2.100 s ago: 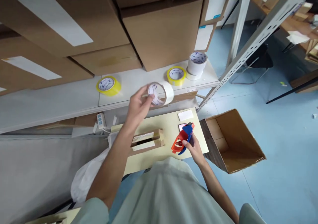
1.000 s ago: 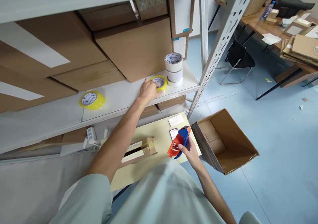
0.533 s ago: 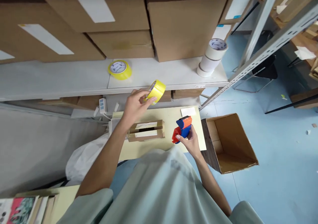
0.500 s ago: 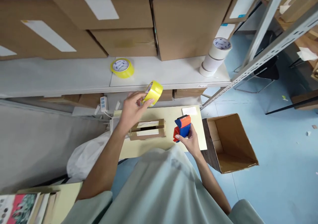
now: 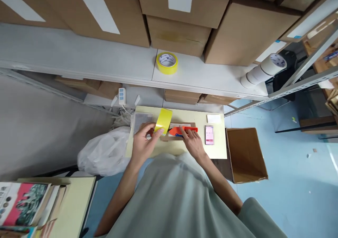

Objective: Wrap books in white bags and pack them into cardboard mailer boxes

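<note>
My left hand (image 5: 144, 138) is closed on a roll of yellow packing tape (image 5: 163, 120), held up over the small table. To its right, my right hand (image 5: 194, 143) grips a red and blue tape dispenser (image 5: 185, 129), its front end close to the roll. Whether roll and dispenser touch I cannot tell. Beneath them a small cardboard box (image 5: 166, 138) lies on the pale yellow table (image 5: 174, 150), mostly covered by the hands and tools. A phone with a pink screen (image 5: 209, 135) lies to the right of the dispenser.
On the shelf (image 5: 118, 55) stand another yellow tape roll (image 5: 167, 63), a stack of white tape rolls (image 5: 264, 70) and large cartons (image 5: 182, 33). An open cardboard box (image 5: 245, 155) stands right of the table, a white plastic bag (image 5: 104, 151) left. Books (image 5: 29, 202) lie at lower left.
The tape roll has come down from near the shelf edge towards the table. The dispenser has turned sideways and moved in beside it. My view has shifted, and the phone now shows.
</note>
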A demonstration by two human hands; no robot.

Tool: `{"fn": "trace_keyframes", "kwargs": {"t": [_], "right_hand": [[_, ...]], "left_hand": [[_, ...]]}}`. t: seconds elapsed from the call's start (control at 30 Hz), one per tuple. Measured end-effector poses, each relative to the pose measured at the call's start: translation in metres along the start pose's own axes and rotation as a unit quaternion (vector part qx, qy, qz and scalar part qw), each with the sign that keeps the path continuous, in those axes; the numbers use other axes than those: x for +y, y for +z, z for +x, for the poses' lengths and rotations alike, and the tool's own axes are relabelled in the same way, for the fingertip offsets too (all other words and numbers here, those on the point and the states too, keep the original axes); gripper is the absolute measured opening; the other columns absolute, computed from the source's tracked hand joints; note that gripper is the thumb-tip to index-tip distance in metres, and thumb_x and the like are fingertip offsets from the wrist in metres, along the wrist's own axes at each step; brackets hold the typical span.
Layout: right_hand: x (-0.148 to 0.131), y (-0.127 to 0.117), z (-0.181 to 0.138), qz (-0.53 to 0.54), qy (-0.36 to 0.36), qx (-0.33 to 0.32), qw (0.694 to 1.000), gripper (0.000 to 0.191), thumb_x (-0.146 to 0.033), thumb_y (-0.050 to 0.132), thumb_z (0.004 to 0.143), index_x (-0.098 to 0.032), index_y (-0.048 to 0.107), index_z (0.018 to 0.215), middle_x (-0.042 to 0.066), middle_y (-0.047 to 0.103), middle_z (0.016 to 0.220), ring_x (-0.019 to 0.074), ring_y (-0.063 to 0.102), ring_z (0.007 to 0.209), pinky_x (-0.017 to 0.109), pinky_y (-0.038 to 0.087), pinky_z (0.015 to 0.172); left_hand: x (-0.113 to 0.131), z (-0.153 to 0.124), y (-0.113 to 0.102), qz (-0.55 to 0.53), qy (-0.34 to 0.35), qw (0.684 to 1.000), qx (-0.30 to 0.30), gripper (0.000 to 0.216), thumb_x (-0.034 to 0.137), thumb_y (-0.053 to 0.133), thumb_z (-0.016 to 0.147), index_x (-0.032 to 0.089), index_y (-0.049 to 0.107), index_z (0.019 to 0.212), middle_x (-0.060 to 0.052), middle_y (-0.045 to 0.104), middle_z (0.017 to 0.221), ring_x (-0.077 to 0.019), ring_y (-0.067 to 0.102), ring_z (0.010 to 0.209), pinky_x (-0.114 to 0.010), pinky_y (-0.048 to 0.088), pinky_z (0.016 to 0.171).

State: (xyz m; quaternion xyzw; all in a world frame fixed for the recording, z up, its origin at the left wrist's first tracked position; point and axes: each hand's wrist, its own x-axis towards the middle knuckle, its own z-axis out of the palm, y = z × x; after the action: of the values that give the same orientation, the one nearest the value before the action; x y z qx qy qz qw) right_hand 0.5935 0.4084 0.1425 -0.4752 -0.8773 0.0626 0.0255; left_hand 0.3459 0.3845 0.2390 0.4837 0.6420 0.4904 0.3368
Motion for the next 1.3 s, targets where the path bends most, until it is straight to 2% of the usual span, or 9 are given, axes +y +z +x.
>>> {"fn": "trace_keyframes", "kwargs": {"t": [0.33, 0.47, 0.6, 0.73, 0.83, 0.97, 1.13, 1.2, 1.3], "right_hand": [[-0.012, 0.006, -0.013, 0.029, 0.033, -0.018, 0.999, 0.077, -0.003, 0.049, 0.102, -0.023, 0.036, 0.176, 0.013, 0.072, 0.116, 0.0300, 0.068, 0.107, 0.046, 0.059, 0.103], [-0.003, -0.020, -0.001, 0.097, 0.060, 0.068, 0.991, 0.061, -0.016, 0.052, 0.109, -0.024, 0.047, 0.169, 0.013, 0.074, 0.114, 0.0307, 0.071, 0.105, 0.047, 0.060, 0.101], [0.030, -0.077, 0.050, 0.121, 0.106, 0.210, 0.964, 0.045, -0.037, 0.048, 0.115, -0.023, 0.057, 0.158, 0.017, 0.074, 0.126, 0.0341, 0.071, 0.114, 0.051, 0.059, 0.100], [0.075, -0.129, 0.129, 0.055, 0.118, 0.230, 0.964, 0.045, -0.033, 0.041, 0.115, -0.019, 0.053, 0.157, 0.021, 0.070, 0.140, 0.0363, 0.065, 0.126, 0.056, 0.052, 0.111], [0.104, -0.141, 0.182, 0.026, 0.124, 0.202, 0.971, 0.047, -0.022, 0.044, 0.111, -0.012, 0.053, 0.156, 0.023, 0.069, 0.142, 0.0369, 0.062, 0.130, 0.057, 0.047, 0.115], [0.127, -0.129, 0.219, 0.018, 0.119, 0.166, 0.979, 0.049, -0.017, 0.048, 0.107, -0.008, 0.057, 0.155, 0.026, 0.070, 0.141, 0.0388, 0.057, 0.134, 0.060, 0.043, 0.118], [0.120, -0.131, 0.201, 0.072, 0.122, 0.207, 0.968, 0.048, -0.028, 0.047, 0.112, -0.013, 0.057, 0.157, 0.026, 0.058, 0.157, 0.0389, 0.046, 0.150, 0.065, 0.040, 0.123], [0.101, -0.145, 0.174, 0.181, 0.079, 0.241, 0.950, 0.051, -0.044, 0.048, 0.115, -0.018, 0.056, 0.158, 0.021, 0.057, 0.160, 0.0368, 0.046, 0.153, 0.064, 0.044, 0.123], [0.064, -0.170, 0.123, 0.383, -0.029, 0.167, 0.908, 0.063, -0.067, 0.050, 0.110, -0.028, 0.057, 0.159, 0.013, 0.068, 0.147, 0.0333, 0.059, 0.144, 0.058, 0.055, 0.114]], "left_hand": [[0.000, -0.001, -0.022, -0.042, -0.033, 0.998, -0.037, 0.028, 0.051, 0.079, 0.088, 0.022, 0.076, 0.089, -0.003, 0.070, 0.089, -0.0178, 0.058, 0.080, -0.029, 0.048, 0.073], [0.005, 0.003, -0.024, -0.060, -0.034, 0.997, -0.037, 0.030, 0.052, 0.078, 0.088, 0.022, 0.076, 0.090, -0.003, 0.070, 0.090, -0.0181, 0.059, 0.080, -0.030, 0.049, 0.073], [0.021, 0.014, -0.020, -0.094, -0.028, 0.994, -0.041, 0.031, 0.053, 0.079, 0.088, 0.022, 0.076, 0.092, -0.003, 0.070, 0.091, -0.0179, 0.061, 0.081, -0.029, 0.052, 0.075], [0.047, 0.027, -0.007, -0.109, -0.013, 0.993, -0.051, 0.035, 0.056, 0.080, 0.089, 0.022, 0.076, 0.093, -0.004, 0.072, 0.095, -0.0192, 0.064, 0.086, -0.030, 0.054, 0.080], [0.063, 0.034, 0.002, -0.154, -0.023, 0.985, -0.079, 0.040, 0.061, 0.080, 0.090, 0.022, 0.076, 0.095, -0.005, 0.073, 0.095, -0.0207, 0.067, 0.089, -0.031, 0.055, 0.083], [0.070, 0.036, 0.010, -0.223, -0.058, 0.968, -0.104, 0.050, 0.071, 0.079, 0.087, 0.022, 0.077, 0.095, -0.006, 0.075, 0.093, -0.0207, 0.066, 0.084, -0.030, 0.053, 0.071], [0.069, 0.036, 0.015, -0.250, -0.103, 0.958, -0.096, 0.055, 0.076, 0.084, 0.077, 0.022, 0.076, 0.087, -0.007, 0.076, 0.090, -0.0212, 0.066, 0.080, -0.031, 0.048, 0.061], [0.069, 0.035, 0.017, -0.251, -0.117, 0.955, -0.102, 0.057, 0.078, 0.085, 0.075, 0.023, 0.077, 0.087, -0.008, 0.077, 0.089, -0.0240, 0.070, 0.082, -0.033, 0.051, 0.064], [0.070, 0.034, 0.019, -0.239, -0.129, 0.954, -0.130, 0.060, 0.082, 0.085, 0.072, 0.023, 0.078, 0.085, -0.009, 0.077, 0.087, -0.0271, 0.071, 0.083, -0.037, 0.057, 0.067]]}}
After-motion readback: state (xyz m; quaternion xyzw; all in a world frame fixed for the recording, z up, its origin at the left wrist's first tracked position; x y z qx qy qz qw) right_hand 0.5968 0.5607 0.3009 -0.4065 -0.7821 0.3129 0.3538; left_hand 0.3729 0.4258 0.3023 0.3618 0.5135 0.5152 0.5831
